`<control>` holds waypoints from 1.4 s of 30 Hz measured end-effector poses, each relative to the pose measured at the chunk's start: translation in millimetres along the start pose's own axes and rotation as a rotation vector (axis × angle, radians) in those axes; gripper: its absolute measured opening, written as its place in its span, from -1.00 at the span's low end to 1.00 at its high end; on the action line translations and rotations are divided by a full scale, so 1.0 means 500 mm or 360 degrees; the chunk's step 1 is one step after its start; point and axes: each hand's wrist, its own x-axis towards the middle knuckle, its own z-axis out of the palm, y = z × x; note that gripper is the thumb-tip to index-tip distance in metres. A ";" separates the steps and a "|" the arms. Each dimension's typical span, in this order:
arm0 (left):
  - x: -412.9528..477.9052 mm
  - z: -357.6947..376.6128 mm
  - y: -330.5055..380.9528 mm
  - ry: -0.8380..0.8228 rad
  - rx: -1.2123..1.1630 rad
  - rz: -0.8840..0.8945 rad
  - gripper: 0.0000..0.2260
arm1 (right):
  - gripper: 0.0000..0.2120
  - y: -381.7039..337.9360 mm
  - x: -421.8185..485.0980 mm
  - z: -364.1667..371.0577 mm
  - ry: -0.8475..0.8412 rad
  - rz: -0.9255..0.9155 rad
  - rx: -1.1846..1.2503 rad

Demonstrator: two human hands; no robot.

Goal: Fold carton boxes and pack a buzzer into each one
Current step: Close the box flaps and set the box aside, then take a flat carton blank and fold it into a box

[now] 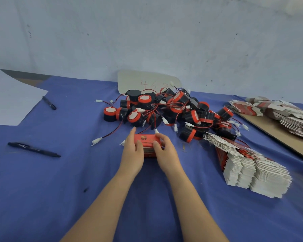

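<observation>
We grip a red carton box (147, 140) w/ both hands: left hand (131, 152) clasps its left end, thumb on top; right hand (165, 151) curls over its right end. Box sits btwn our palms, low over the blue cloth (77, 172). Just beyond our fingertips: the buzzer pile (164, 109). Right of the right hand: a stack of flat cartons (248, 170). Well left of the left hand: a black marker (33, 149).

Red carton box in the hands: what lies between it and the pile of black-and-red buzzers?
Head view: a white connector on red-black wire, lying on the blue cloth.
</observation>
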 end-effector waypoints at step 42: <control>-0.330 0.510 0.384 -0.0742 -0.0540 0.0436 -0.88 | -0.79 -0.076 -0.338 -0.589 0.1506 -0.0359 0.0057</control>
